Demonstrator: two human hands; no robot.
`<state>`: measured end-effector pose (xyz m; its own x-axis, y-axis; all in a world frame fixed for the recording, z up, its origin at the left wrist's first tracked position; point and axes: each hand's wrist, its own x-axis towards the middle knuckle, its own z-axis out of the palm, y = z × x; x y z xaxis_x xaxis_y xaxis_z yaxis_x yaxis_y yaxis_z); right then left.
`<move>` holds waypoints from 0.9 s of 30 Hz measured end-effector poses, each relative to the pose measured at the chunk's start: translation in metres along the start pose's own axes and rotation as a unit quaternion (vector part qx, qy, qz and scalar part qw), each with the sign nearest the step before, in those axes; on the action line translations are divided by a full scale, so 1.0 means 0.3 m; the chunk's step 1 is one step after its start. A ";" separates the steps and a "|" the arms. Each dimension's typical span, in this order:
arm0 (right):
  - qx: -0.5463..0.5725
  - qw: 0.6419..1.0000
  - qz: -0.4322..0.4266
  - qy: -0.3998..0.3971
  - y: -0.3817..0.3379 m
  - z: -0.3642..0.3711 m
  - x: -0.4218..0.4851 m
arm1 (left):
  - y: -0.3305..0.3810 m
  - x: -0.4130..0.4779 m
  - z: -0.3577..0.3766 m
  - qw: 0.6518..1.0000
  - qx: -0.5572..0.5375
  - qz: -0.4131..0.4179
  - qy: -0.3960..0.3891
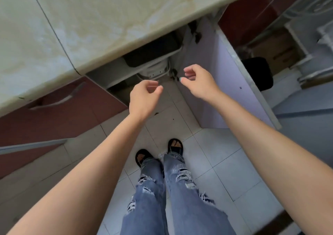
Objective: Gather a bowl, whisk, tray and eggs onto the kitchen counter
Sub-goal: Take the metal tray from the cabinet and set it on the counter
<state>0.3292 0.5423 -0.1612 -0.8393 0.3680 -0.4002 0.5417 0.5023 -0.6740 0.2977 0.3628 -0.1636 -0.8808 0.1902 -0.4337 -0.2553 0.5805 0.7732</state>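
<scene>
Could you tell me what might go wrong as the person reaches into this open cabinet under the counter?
1. The open cabinet door stands right beside the right hand; a forearm or hip could knock it.
2. The dark tray-like item sits deep under the counter edge, so knuckles may scrape when it is pulled out.
3. The feet are in open sandals; anything dropped could hit bare toes.

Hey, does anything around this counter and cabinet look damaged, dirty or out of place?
Two things stand out. The countertop has yellow-brown stains, strongest towards its far right edge. The open cabinet door shows dark ragged blotches on its inner face near the hinge side; whether that is peeling or mould, I cannot tell.
</scene>
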 end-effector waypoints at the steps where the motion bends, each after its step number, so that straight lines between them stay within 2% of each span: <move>1: 0.034 0.999 0.025 0.004 0.048 0.023 0.032 | -0.031 0.034 0.039 0.998 -0.053 -0.035 0.011; 4: 0.133 0.986 0.103 0.000 0.141 0.074 0.084 | -0.111 0.106 0.105 0.962 -0.218 -0.161 0.042; 8: 0.292 0.936 0.196 -0.007 0.230 0.119 0.185 | -0.193 0.243 0.163 0.865 -0.402 -0.288 0.088; 10: 0.363 0.904 0.224 -0.007 0.257 0.134 0.245 | -0.198 0.300 0.178 0.815 -0.485 -0.308 0.082; 14: 0.465 0.841 0.276 0.004 0.280 0.173 0.399 | -0.193 0.403 0.207 0.740 -0.590 -0.314 0.078; 18: 0.531 0.780 0.331 0.013 0.260 0.195 0.533 | -0.221 0.529 0.235 0.737 -0.592 -0.315 0.083; 20: 0.544 0.765 0.343 0.010 0.252 0.210 0.589 | -0.235 0.583 0.244 0.741 -0.587 -0.311 0.093; 24: 0.523 0.783 0.337 -0.006 0.273 0.252 0.697 | -0.266 0.667 0.261 0.737 -0.591 -0.308 0.111; 27: 0.490 0.809 0.324 -0.001 0.312 0.279 0.764 | -0.310 0.739 0.270 0.731 -0.595 -0.311 0.121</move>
<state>0.1835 0.6082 -0.3681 -0.3954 0.3034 -0.8669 0.5714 -0.6577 -0.4908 0.1586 0.4152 -0.3690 -0.4541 -0.0474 -0.8897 -0.6763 -0.6317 0.3789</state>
